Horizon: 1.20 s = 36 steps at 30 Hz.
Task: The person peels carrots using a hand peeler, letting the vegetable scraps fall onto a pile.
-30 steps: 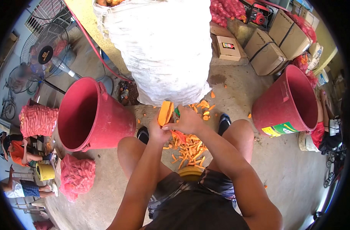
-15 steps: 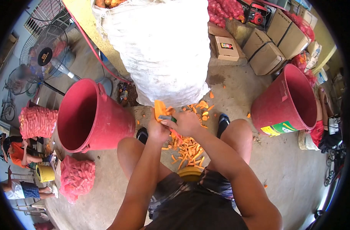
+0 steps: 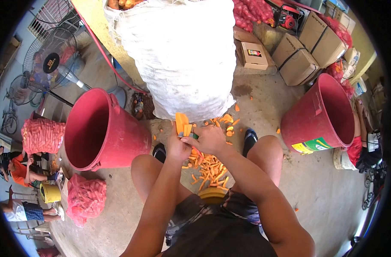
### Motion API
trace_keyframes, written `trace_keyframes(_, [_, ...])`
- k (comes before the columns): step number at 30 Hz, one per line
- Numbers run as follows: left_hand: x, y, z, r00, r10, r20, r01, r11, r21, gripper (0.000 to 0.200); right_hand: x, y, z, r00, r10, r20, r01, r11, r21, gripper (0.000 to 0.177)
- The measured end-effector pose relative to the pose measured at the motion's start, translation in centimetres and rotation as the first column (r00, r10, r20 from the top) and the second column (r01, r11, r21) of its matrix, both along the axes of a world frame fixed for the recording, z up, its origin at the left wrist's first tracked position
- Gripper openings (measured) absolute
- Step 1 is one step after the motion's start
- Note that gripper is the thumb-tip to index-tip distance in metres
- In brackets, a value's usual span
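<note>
My left hand [image 3: 178, 147] is closed around a peeled orange carrot [image 3: 181, 122], whose top stands up above the fingers. In my right hand [image 3: 210, 137] is a knife with a green handle [image 3: 196, 136]. Its grey blade lies at the carrot, low down near my left fingers, and a cut strip [image 3: 187, 129] stands beside the main piece. Below the hands is a heap of orange carrot sticks [image 3: 210, 169], between my legs. A large white sack [image 3: 182, 55] stands just in front, with orange-brown produce [image 3: 127, 4] showing at its top.
Red bins stand at left [image 3: 131, 132] and right [image 3: 302, 113]. A yellow container [image 3: 211, 195] is between my thighs. Filled red net bags [image 3: 86, 199], a fan [image 3: 50, 62] and other people [image 3: 20, 171] are at left. Cardboard boxes [image 3: 294, 60] sit at back right.
The carrot has turned more upright, and a strip now stands apart from it. The knife blade has shifted slightly lower, close to my left fingers. The surroundings look the same.
</note>
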<state>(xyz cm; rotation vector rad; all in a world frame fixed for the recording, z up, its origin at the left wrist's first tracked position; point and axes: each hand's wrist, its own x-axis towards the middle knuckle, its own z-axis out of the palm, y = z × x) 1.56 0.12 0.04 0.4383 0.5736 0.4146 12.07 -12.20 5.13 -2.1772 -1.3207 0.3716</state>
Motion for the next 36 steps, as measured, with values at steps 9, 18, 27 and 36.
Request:
trace_keyframes(9, [-0.3, 1.8, -0.1, 0.982, 0.108, 0.155, -0.132, 0.98, 0.148, 0.038, 1.8, 0.0, 1.4, 0.944, -0.026, -0.33, -0.002, 0.996, -0.086, 0.084])
trace_keyframes(18, [-0.2, 0.4, 2.8, 0.974, -0.01, 0.226, 0.001, 0.999, 0.042, 0.054, 1.1, 0.2, 3.0, 0.971, -0.016, -0.237, -0.032, 0.98, -0.198, 0.103])
trace_keyframes(27, [-0.6, 0.8, 2.0, 0.979, -0.1, 0.179, 0.092, 0.994, 0.052, 0.068, 1.8, 0.0, 2.7, 0.962, -0.035, -0.273, -0.022, 0.979, -0.202, 0.105])
trace_keyframes(36, [-0.9, 0.5, 2.9, 0.949, -0.038, 0.313, 0.076, 0.991, -0.11, 0.079, 1.1, 0.0, 1.8, 0.971, 0.002, -0.238, -0.047, 0.982, -0.183, 0.104])
